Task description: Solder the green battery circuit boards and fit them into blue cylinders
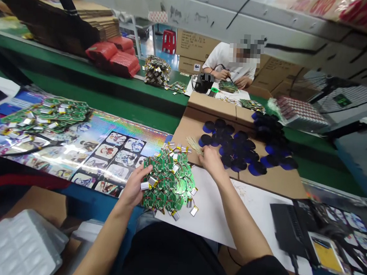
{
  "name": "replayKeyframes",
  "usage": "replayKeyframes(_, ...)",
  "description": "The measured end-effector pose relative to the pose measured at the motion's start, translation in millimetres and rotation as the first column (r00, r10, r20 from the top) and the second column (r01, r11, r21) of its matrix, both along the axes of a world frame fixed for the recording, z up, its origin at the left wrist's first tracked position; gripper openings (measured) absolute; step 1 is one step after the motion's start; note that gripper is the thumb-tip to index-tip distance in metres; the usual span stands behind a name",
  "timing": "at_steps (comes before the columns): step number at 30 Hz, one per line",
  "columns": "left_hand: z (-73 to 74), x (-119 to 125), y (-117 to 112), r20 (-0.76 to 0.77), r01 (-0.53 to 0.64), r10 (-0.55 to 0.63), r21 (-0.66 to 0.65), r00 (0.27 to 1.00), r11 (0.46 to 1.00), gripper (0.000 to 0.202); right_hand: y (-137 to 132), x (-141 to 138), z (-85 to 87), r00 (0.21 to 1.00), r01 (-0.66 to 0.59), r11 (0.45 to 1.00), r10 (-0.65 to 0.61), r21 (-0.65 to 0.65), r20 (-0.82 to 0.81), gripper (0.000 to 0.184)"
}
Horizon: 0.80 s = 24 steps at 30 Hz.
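My left hand (135, 186) grips the left edge of a panel of green circuit boards (169, 181), thumb on top. Small silver battery cells (194, 211) on wires hang from the panel's edges and lie across its face. My right hand (211, 160) reaches to the cardboard's near left part. Its fingers are bent in at the end of a bundle of thin pale strips (194, 145); the fingertips are partly hidden. Just beyond this hand stand many dark round pieces with blue sides (227, 141) on the cardboard sheet (183, 131).
More circuit boards with cells (50, 113) are piled at left on printed sheets (109, 158). A black device (289, 227) lies at right on white paper (207, 203). Across the green bench (142, 103), a co-worker (232, 66) handles boards. A metal beam (207, 13) crosses above.
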<state>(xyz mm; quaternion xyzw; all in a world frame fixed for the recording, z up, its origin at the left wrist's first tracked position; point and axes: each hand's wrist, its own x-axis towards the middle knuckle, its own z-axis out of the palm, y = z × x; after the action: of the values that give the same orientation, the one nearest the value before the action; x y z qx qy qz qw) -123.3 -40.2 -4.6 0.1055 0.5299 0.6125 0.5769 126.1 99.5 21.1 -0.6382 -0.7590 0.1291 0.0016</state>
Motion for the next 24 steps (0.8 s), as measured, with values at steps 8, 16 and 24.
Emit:
replayKeyframes(8,5.0,1.9,-2.5,-0.003,0.008,-0.008,0.003,1.0,1.0,0.038,14.5,-10.6,13.0,0.997,-0.006,0.993,0.015,-0.115,0.077,0.023)
replayKeyframes(16,4.3,-4.9,-7.9,0.031,-0.005,0.004,0.036,1.0,0.999,0.04,1.1,-26.6,-0.1,0.983,0.034,0.999,-0.032,-0.01,0.178,0.046)
replayKeyframes(24,9.0,-5.1,-9.3,0.054,-0.001,-0.002,0.043,0.999,0.999,0.049,-4.4,-19.5,-3.6,0.984,0.02,1.0,-0.02,0.0,0.174,0.045)
